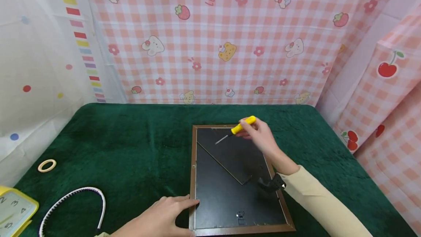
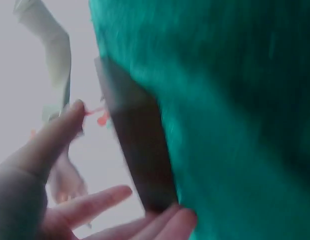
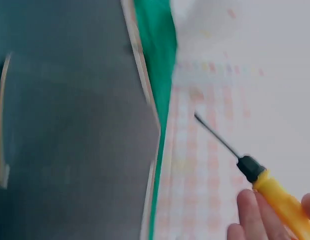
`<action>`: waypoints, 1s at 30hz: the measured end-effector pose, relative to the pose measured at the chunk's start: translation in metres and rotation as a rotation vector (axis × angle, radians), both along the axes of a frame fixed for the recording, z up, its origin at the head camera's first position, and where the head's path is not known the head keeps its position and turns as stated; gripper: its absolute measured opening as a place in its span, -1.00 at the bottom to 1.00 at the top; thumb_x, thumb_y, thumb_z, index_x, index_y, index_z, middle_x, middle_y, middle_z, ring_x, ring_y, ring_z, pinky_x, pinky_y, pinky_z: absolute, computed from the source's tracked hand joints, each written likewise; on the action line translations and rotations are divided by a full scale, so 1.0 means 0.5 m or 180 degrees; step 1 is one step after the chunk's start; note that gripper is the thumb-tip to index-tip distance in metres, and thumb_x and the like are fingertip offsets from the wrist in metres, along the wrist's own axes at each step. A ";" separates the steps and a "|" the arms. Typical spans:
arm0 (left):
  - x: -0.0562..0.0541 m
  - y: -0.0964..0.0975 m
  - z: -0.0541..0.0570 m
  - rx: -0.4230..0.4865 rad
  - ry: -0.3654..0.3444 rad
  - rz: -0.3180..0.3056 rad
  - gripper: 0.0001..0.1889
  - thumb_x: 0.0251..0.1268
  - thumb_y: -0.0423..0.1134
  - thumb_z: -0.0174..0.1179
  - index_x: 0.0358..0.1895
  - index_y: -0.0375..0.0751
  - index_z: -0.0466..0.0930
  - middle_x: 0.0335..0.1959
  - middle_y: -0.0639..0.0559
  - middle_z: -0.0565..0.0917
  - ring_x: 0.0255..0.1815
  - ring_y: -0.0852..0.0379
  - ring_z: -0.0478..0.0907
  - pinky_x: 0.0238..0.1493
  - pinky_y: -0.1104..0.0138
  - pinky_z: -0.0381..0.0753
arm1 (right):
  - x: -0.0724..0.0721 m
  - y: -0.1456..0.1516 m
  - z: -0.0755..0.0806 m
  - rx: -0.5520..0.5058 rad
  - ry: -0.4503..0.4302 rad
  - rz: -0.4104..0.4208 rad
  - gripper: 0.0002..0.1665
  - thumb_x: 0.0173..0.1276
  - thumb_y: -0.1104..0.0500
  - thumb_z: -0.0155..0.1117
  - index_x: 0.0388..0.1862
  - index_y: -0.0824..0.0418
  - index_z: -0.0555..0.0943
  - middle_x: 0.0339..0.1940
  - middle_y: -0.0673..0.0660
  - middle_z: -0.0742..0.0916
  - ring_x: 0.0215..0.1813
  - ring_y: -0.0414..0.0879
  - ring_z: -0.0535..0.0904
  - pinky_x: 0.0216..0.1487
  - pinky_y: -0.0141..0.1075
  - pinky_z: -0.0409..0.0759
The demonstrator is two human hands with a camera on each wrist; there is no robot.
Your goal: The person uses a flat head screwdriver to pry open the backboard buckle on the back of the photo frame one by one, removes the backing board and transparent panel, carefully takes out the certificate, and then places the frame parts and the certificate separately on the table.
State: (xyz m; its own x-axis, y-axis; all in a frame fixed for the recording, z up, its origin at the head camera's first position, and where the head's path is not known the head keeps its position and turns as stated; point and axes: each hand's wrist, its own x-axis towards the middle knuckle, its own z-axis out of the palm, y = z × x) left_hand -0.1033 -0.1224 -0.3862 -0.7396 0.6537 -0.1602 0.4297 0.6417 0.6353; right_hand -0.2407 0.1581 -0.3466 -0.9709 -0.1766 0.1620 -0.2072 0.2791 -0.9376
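Observation:
A picture frame (image 1: 193, 178) with a brown rim lies back side up, showing its black backing board (image 1: 220, 204). A diagonal edge crosses the board, and a small metal fitting (image 1: 241, 214) sits near its lower end. In my right hand (image 1: 263, 142) I grip a yellow-handled screwdriver (image 1: 245, 124), its thin shaft slanting down left above the board's upper part. The right wrist view shows the screwdriver (image 3: 280, 200) with a black collar, its tip in the air. My left hand (image 1: 161, 215) rests its extended fingers against the frame's lower left side, blurred in the left wrist view.
Dark green cloth (image 1: 138, 149) covers the table. To the left lie a pale ring (image 1: 47, 161), a white headband (image 1: 70, 192) and a yellow clock (image 1: 19, 200), cut off by the view's edge. A checked pink curtain (image 1: 210, 72) hangs behind.

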 end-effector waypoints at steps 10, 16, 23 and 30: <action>-0.137 -0.034 0.035 0.0487 0.0539 0.0348 -0.52 0.18 0.05 0.09 0.03 -0.24 0.44 -0.14 -0.16 0.56 -0.36 0.20 0.56 -0.37 0.35 0.51 | -0.027 0.169 -0.039 -0.0302 -0.1035 -0.0200 -0.25 0.22 -0.25 0.01 0.04 0.39 0.31 -0.30 0.11 0.66 -0.15 -0.05 0.58 0.01 -0.09 0.38; -0.253 -0.022 0.026 0.0344 0.0511 0.0751 -0.44 0.21 -0.12 0.11 0.19 -0.37 0.24 0.07 -0.32 0.36 -0.53 0.13 0.53 -0.48 0.30 0.52 | -0.031 0.205 -0.069 -0.0734 -0.1545 0.0036 -0.41 0.30 -0.13 -0.01 0.02 0.34 0.30 -0.34 0.03 0.66 -0.13 -0.05 0.57 0.03 -0.12 0.37; -0.349 0.010 -0.008 0.0466 -0.0135 0.1125 -0.33 0.22 -0.20 0.09 0.32 -0.33 0.00 0.19 -0.32 0.15 -0.47 0.11 0.53 -0.57 0.32 0.53 | -0.032 0.198 -0.100 -0.0821 -0.1658 -0.0040 -0.43 0.33 -0.07 -0.02 0.06 0.38 0.27 -0.22 0.08 0.58 -0.13 -0.11 0.52 -0.03 -0.15 0.43; -0.392 0.025 -0.009 0.0355 -0.0300 0.1126 -0.33 0.18 -0.32 0.04 0.33 -0.34 -0.04 0.24 -0.37 0.02 -0.48 0.09 0.52 -0.52 0.30 0.54 | -0.033 0.188 -0.108 -0.0836 -0.1659 -0.0227 -0.28 0.28 -0.10 0.06 0.13 0.46 0.23 -0.17 0.14 0.53 -0.14 -0.12 0.52 -0.06 -0.17 0.45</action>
State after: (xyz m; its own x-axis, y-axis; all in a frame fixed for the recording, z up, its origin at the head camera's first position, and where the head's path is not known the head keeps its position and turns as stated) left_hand -0.2993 -0.1099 -0.3905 -0.9080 0.3780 -0.1806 0.1303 0.6645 0.7358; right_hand -0.2572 0.2521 -0.4005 -0.9421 -0.1263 -0.3105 0.3105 0.0199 -0.9503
